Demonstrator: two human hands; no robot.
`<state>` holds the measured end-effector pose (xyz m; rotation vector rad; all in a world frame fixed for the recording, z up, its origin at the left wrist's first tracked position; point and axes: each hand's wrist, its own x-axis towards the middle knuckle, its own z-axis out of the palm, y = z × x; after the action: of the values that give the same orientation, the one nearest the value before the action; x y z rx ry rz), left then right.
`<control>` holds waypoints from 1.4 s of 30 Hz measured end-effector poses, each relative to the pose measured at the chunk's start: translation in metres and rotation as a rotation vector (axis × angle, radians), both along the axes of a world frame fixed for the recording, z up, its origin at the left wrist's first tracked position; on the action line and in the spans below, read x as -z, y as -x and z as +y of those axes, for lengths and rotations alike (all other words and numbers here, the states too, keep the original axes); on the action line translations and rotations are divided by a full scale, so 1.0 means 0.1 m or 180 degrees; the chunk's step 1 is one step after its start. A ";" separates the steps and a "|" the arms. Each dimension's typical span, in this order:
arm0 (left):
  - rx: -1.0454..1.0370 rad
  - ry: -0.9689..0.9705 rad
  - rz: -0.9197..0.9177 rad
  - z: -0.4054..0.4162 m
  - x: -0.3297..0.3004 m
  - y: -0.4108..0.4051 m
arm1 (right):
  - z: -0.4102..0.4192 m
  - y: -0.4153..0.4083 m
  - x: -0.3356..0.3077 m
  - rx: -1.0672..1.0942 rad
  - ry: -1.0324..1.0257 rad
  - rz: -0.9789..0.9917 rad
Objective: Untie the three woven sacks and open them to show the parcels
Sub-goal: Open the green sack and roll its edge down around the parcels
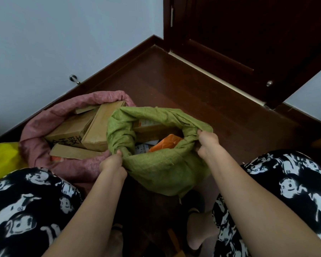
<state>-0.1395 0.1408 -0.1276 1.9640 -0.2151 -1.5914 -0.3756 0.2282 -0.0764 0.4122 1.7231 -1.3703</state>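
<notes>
Two hands held the rolled rim of the green woven sack (161, 164), which stood on the dark wooden floor (202, 93) between the person's knees. The left hand (112, 162) pinched the rim on its left side and the right hand (208, 141) gripped it on the right, so the mouth lay stretched across between them, and both were equally near. Inside, an orange parcel (163, 143) and a labelled box (150, 125) showed. Touching it on the left, the pink woven sack (37, 145) stood already open with cardboard boxes (78, 130). A yellow bag (2, 153) lay further left, by the pale wall (63, 43) and the dark door (248, 34).
</notes>
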 end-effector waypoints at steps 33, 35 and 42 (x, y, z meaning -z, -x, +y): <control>0.0904 0.1527 -0.1453 0.16 -0.16 0.17 | -0.01 0.06 0.34 -0.2773 -0.1009 0.4009; 0.0592 0.1468 -0.1303 0.13 -0.18 0.16 | -0.04 0.08 0.41 -0.2444 -0.0811 0.3994; -0.0305 0.0284 -0.0342 -0.11 0.01 -0.19 | -0.12 0.24 0.45 -0.0182 -0.0245 0.0481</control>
<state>-0.1200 0.1300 -0.1287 1.9626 -0.2274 -1.3942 -0.3997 0.2163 -0.1211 0.3058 1.9010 -1.3256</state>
